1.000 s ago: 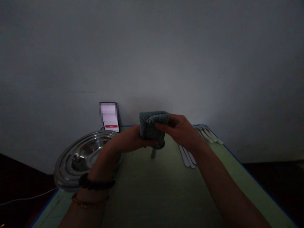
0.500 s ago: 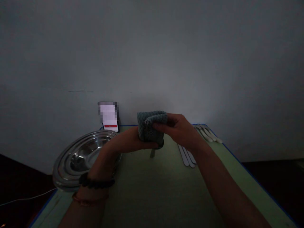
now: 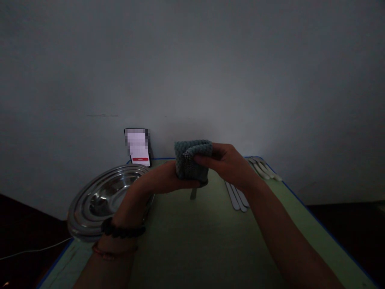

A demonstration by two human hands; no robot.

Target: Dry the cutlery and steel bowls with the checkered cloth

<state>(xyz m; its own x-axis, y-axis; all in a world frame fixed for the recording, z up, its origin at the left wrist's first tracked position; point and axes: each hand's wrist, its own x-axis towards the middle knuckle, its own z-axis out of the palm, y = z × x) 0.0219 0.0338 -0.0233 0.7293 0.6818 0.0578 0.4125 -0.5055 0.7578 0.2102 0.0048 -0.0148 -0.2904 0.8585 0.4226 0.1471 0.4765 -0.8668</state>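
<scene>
A folded grey-green cloth with a dark checked patch is held up over the middle of the table. My left hand grips it from the left and below, the thumb stretched along its lower edge. Its other fingers are hidden behind the cloth. My right hand pinches the cloth's right side, thumb in front and fingers behind. Just below the cloth shows the end of a flat grey strip; the rest of it is hidden, so I cannot tell what it is.
Nested steel basins stand at the left, partly behind my left forearm. A lit phone leans against the wall behind them. Several flat metal handles lie beside my right wrist. White-handled cutlery lies at the table's back right corner.
The cloth and both hands have shifted very slightly right and up. Both hands keep the same hold on it.
</scene>
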